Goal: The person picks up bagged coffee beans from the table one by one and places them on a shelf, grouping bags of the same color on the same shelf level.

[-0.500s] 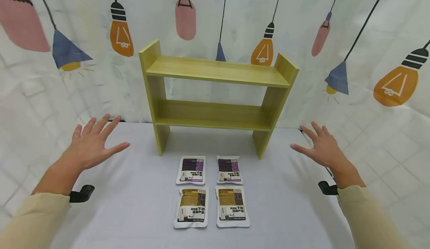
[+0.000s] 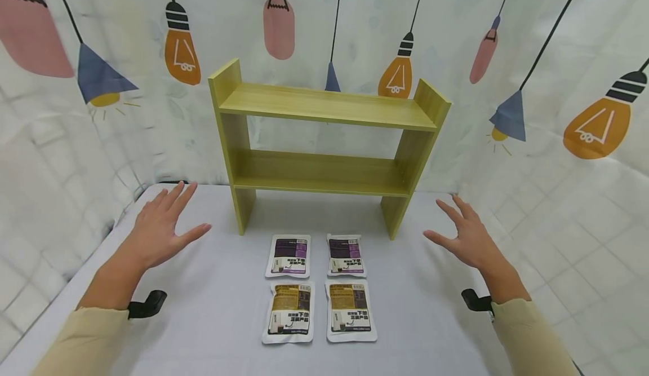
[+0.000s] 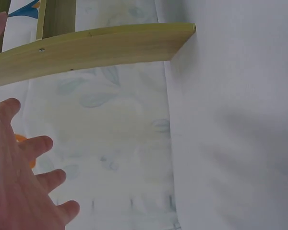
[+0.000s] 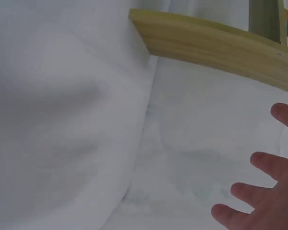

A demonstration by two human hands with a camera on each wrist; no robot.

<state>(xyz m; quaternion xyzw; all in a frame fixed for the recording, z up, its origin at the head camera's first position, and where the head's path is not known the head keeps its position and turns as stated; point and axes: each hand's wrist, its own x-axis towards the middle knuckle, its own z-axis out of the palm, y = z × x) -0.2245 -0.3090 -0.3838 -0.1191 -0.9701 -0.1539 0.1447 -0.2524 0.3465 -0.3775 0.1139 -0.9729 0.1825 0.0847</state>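
Note:
My left hand [image 2: 157,232] hovers over the table's left side, fingers spread and holding nothing. On the right, my right hand [image 2: 469,238] is likewise spread above the table, nothing in it. Between them stands a yellow-green wooden two-tier shelf [image 2: 319,176], both tiers bare. In front of it lie two white pouches with purple-and-black labels, a left one [image 2: 289,256] and a right one [image 2: 346,256]. Nearer to me are two white pouches with brown-and-white labels, one left [image 2: 289,312] and one right [image 2: 350,311]. Each wrist view shows spread fingers near a side panel of the shelf [image 3: 101,50].
A white cloth covers the table [image 2: 213,331]. Behind the shelf hangs a pale curtain [image 2: 203,133] printed with lamps and bulbs, and it continues along both sides. A black wrist camera mount [image 2: 147,304] is on the left wrist, another [image 2: 476,301] on the right.
Both hands have moved inward, the left to the right and the right to the left, each slightly lower in view. The shelf and pouches stay where they were.

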